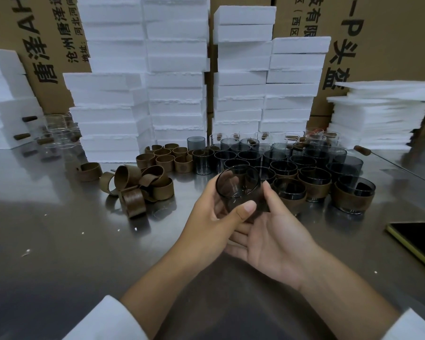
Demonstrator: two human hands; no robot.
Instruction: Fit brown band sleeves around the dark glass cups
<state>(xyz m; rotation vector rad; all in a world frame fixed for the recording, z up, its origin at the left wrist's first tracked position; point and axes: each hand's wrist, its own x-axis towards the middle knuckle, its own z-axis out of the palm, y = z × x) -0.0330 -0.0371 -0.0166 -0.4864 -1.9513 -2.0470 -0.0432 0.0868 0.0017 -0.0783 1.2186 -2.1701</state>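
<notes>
Here, both hands are holding one dark smoked-glass cup (238, 185) just above the shiny steel table (59, 229), its open mouth tilting up toward the camera. The left hand (214, 214) is gripping the cup from the near left side, thumb lying across the glass wall. The right hand (275, 231) is cupping it from below and from the right, thumb pressing the rim side.

A loose heap of brown band sleeves (142, 185) is lying to the left of the hands, with more upright brown sleeves (167, 158) standing behind it. A cluster of bare dark glass cups (280, 155) is sitting beyond the hands. Nearer, on the right, several cups already wearing brown sleeves (314, 185) are standing.

Stacked white foam blocks (177, 69) are rising at the back, and a dark phone with a yellow edge (417, 239) is lying at far right.
</notes>
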